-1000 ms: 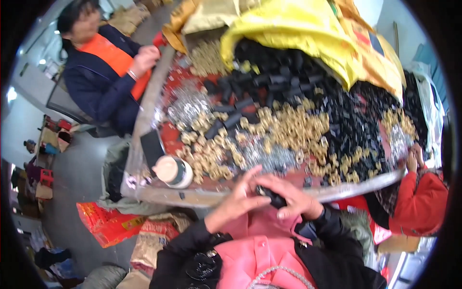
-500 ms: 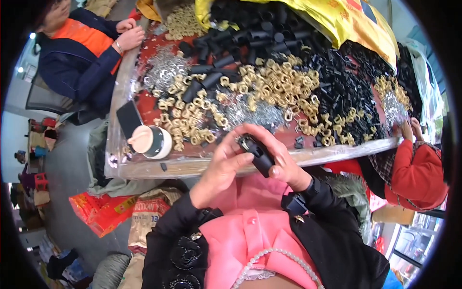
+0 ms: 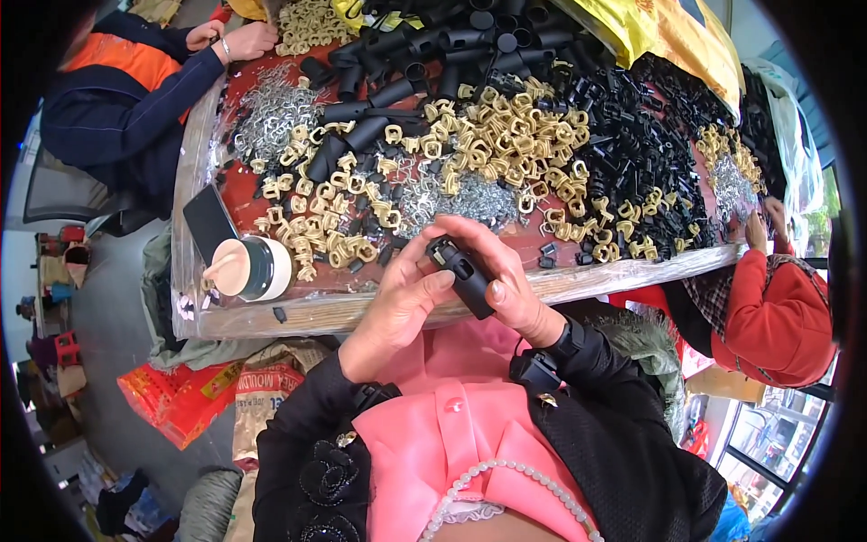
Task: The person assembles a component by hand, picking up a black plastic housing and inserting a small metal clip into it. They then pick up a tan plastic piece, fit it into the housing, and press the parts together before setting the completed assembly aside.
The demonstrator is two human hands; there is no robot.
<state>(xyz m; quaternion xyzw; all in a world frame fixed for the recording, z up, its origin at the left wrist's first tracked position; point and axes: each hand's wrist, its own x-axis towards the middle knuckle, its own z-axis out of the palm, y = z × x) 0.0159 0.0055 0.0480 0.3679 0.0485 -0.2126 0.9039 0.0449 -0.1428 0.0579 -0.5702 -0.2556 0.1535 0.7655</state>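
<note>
Between my two hands, in front of the table's near edge, is a short black plastic tube [image 3: 469, 287] with a cut-out in its side. It is tilted, and a brassy piece shows at its upper end. My left hand [image 3: 397, 307] is closed on that upper end, its thumb on the tube's side. My right hand [image 3: 513, 287] grips the tube from the other side, thumb near the lower end. Just beyond my fingers lie silver metal clips [image 3: 483, 200] and a heap of gold-coloured rings [image 3: 515, 135].
The red table [image 3: 312, 287] has a plastic-wrapped wooden edge. A lidded jar [image 3: 265, 269] and a dark phone [image 3: 211, 222] stand at its left. Black tubes [image 3: 368, 134] and small black parts [image 3: 632, 163] are piled beyond. Co-workers sit at left [image 3: 126, 108] and right [image 3: 768, 316].
The view has shifted, so the table's things sit further left. Both hands still hold the black tube, at nearly the same tilt. The left co-worker's hand has reached toward the far gold rings.
</note>
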